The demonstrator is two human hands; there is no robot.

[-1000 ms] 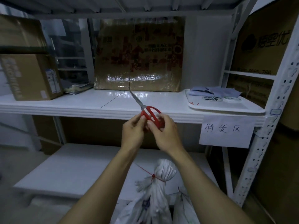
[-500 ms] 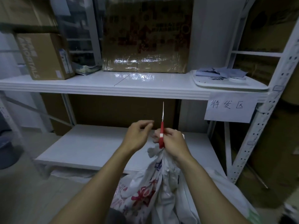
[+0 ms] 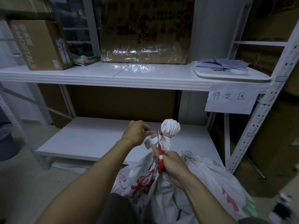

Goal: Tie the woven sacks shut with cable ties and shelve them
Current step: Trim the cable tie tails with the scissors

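A white woven sack (image 3: 145, 183) with red print stands on the floor in front of me, its bunched neck (image 3: 169, 128) cinched by a red cable tie (image 3: 165, 135). My left hand (image 3: 137, 133) pinches the tie's loose tail, pulled out to the left of the neck. My right hand (image 3: 171, 164) grips red-handled scissors (image 3: 159, 152), blades pointing up beside the tie's tail. A second white sack (image 3: 218, 178) lies to the right, its neck also gathered.
A white low shelf (image 3: 90, 139) lies behind the sacks. The upper shelf (image 3: 113, 75) holds cardboard boxes (image 3: 40, 44) and a white tray (image 3: 229, 75) with cloths. A paper label (image 3: 231, 98) hangs at its right end by the perforated post (image 3: 262, 113). A bucket (image 3: 6, 143) stands far left.
My view has dropped from the upper shelf to the sacks. Both hands came down with the scissors; the left hand now holds the tie's tail and the blades sit at it.
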